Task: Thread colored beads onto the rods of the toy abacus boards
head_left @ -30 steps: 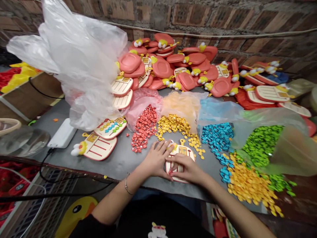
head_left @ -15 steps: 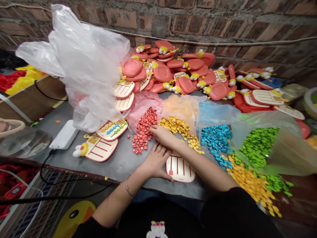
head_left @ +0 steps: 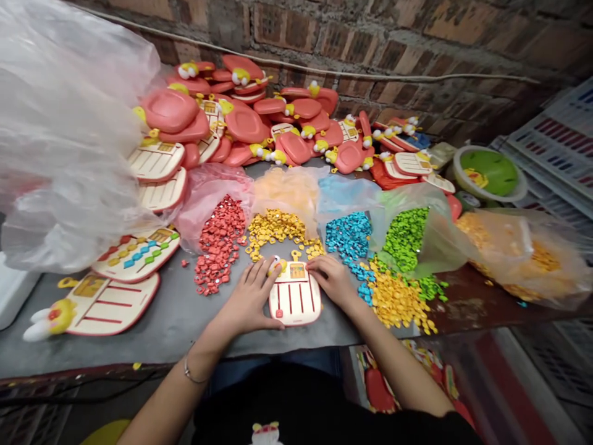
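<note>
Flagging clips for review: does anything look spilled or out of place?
One red piece lies apart from the red pile, and a blue bit sits far right, away from the blue pile; both look stray.

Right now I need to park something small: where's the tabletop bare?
Bare grey tabletop shows between the lower-left board and the left hand, in front of the red pieces; a thinner strip runs in front of the middle board. Crowded: piled red toys behind, spilled yellow pieces right of the right hand.

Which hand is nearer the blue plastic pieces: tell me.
Right. The right hand is just front-left of the blue plastic pieces; the left hand is farther left, at the slotted toy board.
</note>
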`<state>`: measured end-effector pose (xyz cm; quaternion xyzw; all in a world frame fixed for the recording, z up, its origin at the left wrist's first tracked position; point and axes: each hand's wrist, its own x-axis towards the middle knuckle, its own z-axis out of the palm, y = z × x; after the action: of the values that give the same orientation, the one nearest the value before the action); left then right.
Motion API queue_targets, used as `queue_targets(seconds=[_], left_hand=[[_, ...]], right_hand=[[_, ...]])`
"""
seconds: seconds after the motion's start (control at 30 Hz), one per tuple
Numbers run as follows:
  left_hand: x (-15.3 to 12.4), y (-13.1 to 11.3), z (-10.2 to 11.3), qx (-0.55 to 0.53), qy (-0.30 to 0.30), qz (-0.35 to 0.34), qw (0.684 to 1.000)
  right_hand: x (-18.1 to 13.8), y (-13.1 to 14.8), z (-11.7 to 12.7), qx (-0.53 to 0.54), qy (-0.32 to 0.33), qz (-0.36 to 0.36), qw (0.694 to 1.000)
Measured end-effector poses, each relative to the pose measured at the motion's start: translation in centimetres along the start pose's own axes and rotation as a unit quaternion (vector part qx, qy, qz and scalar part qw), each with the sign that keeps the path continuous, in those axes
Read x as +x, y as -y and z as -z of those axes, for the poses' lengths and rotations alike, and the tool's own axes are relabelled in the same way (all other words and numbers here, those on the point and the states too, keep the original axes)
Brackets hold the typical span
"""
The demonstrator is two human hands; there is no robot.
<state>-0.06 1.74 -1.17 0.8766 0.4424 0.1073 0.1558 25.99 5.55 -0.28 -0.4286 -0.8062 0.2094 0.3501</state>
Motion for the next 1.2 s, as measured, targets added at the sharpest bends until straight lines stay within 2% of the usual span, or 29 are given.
queue_targets(seconds=[0.17, 0.37, 0.53, 0.7, 0.77, 0.87, 0.93, 1.03, 1.1, 1.2], left_hand=[[0.1, -0.1, 0.2, 0.012, -0.003, 0.001, 1.0], [0.3, -0.2, 0.6, 0.004, 0.022, 0.014, 1.0], [0.4, -0.4, 0.7, 0.007, 0.036, 0.018, 0.999], [0.5, -0.4, 0.9, 0.011, 0.038, 0.021, 0.999], [0.4, -0.4, 0.9, 0.01, 0.04, 0.021, 0.999], [0.3, -0.3, 0.8, 0.007, 0.03, 0.015, 0.999], [0.2, -0.2, 0.6, 0.002, 0.023, 0.012, 1.0], [0.0, -0.1, 0.3, -0.002, 0.019, 0.012, 1.0], [0.0, -0.1, 0.2, -0.004, 0.012, 0.011, 1.0], [0.0, -0.1, 0.3, -0.009, 0.001, 0.008, 1.0]], right_hand=[[-0.9, 0.0, -0.7, -0.026, 0.001, 0.021, 0.999], [-2.2, 1.5, 0.0, 0.027, 0.038, -0.046, 0.998], [-0.2, 2.6, -2.5, 0.078, 0.052, -0.071, 0.993], [1.5, 4.0, -4.5, 0.108, 0.103, -0.061, 0.987], [1.4, 4.2, -4.4, 0.148, 0.13, -0.071, 0.978], [1.7, 4.1, -3.2, 0.195, 0.215, -0.057, 0.955], [3.0, 4.0, -2.4, 0.199, 0.247, -0.027, 0.948], [6.9, 4.3, -2.7, 0.143, 0.186, 0.01, 0.972], [10.1, 4.7, -4.3, 0.062, 0.151, 0.038, 0.986], [14.1, 5.3, -8.1, -0.095, 0.186, 0.093, 0.974]])
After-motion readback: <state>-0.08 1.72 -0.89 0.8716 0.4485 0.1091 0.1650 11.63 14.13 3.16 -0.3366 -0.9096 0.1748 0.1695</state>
